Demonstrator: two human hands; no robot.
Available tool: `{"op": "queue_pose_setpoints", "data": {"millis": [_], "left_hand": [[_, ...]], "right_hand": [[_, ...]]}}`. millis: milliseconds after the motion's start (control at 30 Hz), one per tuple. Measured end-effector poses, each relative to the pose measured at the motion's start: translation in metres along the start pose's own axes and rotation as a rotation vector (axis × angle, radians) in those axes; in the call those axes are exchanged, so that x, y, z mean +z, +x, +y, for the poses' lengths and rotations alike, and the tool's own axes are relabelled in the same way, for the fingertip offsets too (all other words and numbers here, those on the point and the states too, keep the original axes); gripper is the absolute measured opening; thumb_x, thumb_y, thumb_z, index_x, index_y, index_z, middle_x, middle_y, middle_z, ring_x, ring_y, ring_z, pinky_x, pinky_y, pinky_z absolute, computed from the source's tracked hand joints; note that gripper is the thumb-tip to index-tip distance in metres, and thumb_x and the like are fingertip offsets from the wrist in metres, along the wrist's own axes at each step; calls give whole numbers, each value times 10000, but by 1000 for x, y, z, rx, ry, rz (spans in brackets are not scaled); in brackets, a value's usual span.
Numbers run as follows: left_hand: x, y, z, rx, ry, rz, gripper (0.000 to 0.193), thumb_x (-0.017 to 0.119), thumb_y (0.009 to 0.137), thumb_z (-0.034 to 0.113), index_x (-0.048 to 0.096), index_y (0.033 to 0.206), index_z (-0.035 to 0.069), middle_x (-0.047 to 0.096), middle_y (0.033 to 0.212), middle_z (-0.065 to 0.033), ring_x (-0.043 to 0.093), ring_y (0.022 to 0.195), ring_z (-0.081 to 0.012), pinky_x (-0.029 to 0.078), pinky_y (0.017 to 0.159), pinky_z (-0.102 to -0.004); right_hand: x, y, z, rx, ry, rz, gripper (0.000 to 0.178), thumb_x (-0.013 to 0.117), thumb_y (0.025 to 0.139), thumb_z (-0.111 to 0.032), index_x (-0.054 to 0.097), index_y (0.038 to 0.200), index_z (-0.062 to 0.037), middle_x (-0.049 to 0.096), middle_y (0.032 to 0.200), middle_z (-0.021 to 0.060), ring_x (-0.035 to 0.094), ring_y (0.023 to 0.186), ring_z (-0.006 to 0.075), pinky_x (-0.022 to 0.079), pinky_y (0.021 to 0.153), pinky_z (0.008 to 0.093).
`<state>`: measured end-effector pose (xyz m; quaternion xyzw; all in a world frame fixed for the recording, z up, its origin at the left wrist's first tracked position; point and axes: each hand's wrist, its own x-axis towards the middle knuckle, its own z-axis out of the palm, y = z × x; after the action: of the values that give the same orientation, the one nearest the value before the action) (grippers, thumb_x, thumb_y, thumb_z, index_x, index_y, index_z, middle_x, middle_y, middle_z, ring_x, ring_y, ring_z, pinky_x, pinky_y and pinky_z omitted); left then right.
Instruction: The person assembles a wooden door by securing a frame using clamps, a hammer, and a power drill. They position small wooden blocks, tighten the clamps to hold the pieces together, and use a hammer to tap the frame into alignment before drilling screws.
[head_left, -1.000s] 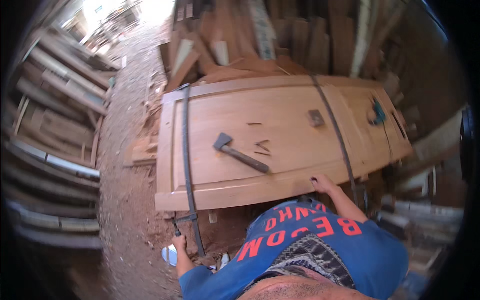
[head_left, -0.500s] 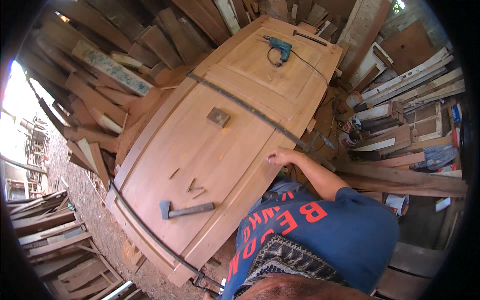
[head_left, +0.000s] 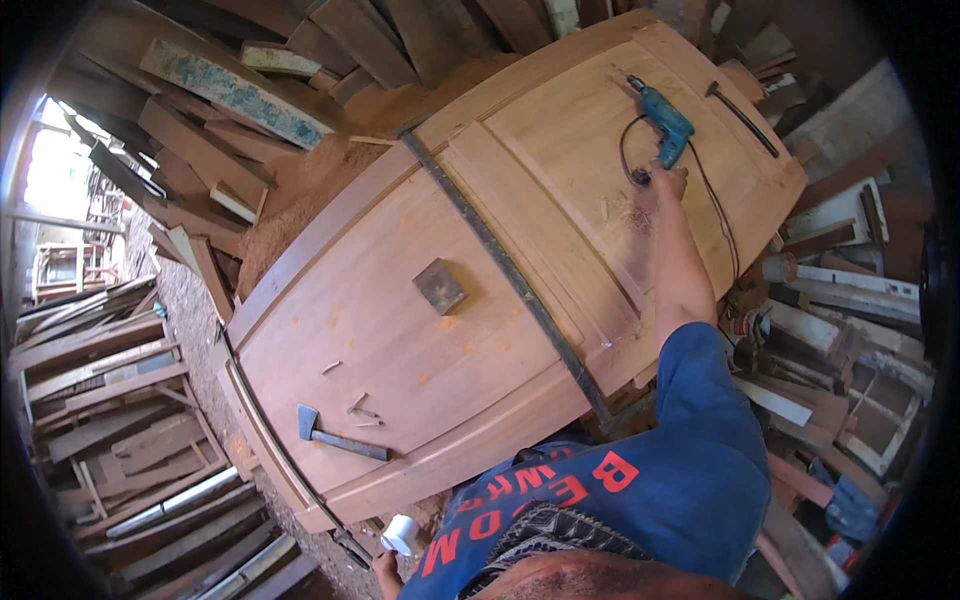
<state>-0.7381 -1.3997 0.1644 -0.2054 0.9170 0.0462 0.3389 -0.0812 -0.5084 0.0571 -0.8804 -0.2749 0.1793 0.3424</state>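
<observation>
A large wooden door panel [head_left: 370, 260] lies flat before me. My right hand [head_left: 668, 181] reaches to its far right part, with the fingers closed at the lower end of the handle of a teal power drill [head_left: 666, 122]. The drill rests on its side, its cord looping beside it. At the lower left, my left hand [head_left: 386, 566] is at the near end of a bar clamp [head_left: 268, 430], fingers curled by its handle and partly hidden. Next to that hand is a white rounded object [head_left: 401, 535]. A hatchet [head_left: 340, 438] and a dark wooden block [head_left: 440, 286] lie on the panel.
A second bar clamp [head_left: 505, 270] crosses the panel's middle. A dark metal bar [head_left: 742, 121] lies near the far end. Small wood pieces [head_left: 362, 410] sit by the hatchet. Stacked boards [head_left: 240, 92] and sawdust line the far side; more timber [head_left: 150, 440] stands at left.
My right hand has moved from the panel's near edge, far and right, to the drill's handle. The view has shifted, and more of my left hand shows at the clamp end.
</observation>
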Motion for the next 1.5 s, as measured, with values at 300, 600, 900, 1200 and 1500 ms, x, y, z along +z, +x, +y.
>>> {"op": "queue_pose_setpoints", "data": {"millis": [300,600,900,1200,1500], "left_hand": [[15,-56,74,195,-29,-249,594,736,843,181,563,1405,94,707,1038,-120,667,885,-221,522,767,-438],[59,-50,209,837,158,-305,545,754,887,120,557,1386,24,700,972,-99,639,861,-156,520,744,-307],[93,13,234,1405,270,-549,473,706,893,83,565,1327,-42,694,888,-65,641,822,-143,523,762,-298],[92,24,211,1516,497,-714,476,673,881,104,583,1333,-13,711,879,-88,675,844,-172,544,777,-341],[96,-21,179,1698,562,-661,443,652,892,132,614,1323,38,708,944,-137,687,890,-245,556,805,-379]], "right_hand": [[10,40,-40,188,132,-25,520,723,760,-203,521,1159,63,670,975,212,711,835,311,596,709,386],[-93,5,29,285,884,-597,150,684,718,-97,539,704,-130,496,561,-30,479,487,107,387,465,263],[-331,-241,162,357,1357,-388,214,676,822,-231,538,744,-87,435,521,-54,366,372,71,301,348,224],[-596,-460,210,-68,1154,708,263,709,773,-79,569,990,-31,571,723,58,479,492,116,355,416,259],[-666,-579,196,-293,828,930,344,734,853,-122,570,1146,-43,654,804,84,538,518,149,400,407,287]]}}
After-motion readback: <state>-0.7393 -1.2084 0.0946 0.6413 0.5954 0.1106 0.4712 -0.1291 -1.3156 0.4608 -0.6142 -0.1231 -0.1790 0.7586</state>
